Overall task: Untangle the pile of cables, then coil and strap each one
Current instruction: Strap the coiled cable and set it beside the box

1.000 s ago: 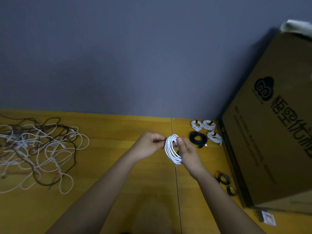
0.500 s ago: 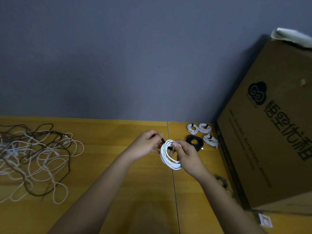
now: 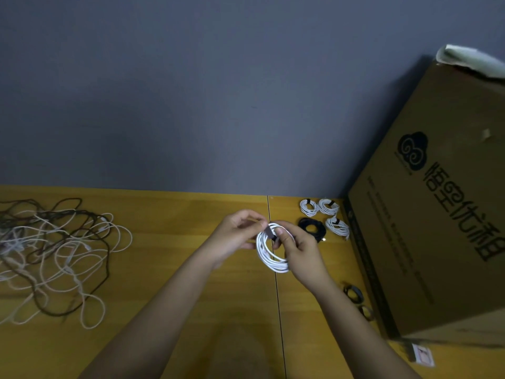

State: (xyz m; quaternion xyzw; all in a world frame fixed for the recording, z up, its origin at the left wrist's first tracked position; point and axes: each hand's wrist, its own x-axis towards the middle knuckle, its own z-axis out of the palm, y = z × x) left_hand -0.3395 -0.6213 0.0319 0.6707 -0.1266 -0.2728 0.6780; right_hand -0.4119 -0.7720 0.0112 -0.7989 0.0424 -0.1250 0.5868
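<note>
Just right of centre in the frame, the right hand [image 3: 299, 248] is gripping the white cable coil [image 3: 269, 251] with its thumb pressing across the top of the bundle, where a short dark strap [image 3: 273, 236] is sitting on the turns; the fingers are curling behind the loops and holding them together above the desk [image 3: 191, 283]. The left hand [image 3: 237, 235] is meeting it from the left, its fingertips pinching at the strap's free end, though the exact hold is too small to make out. The coil is hanging as a neat hoop, its lower loops drooping slightly, which suggests a light, limp, smooth-jacketed cable that is likely wanting to spring apart if the grip is loosened; the safest hold is probably right at the strapped spot, where every turn is gathered. Toward the right, near the desk's back edge, three strapped white coils [image 3: 326, 207] and one black coil [image 3: 313, 228] are lying close together beside a large cardboard box [image 3: 426, 214]. Lower right, against the box, a few spare dark straps [image 3: 354, 292] are lying on the desk. At the far left, the tangled pile of cables [image 3: 54, 255], white and dark strands looping through one another, is waiting well apart from the hands.
</note>
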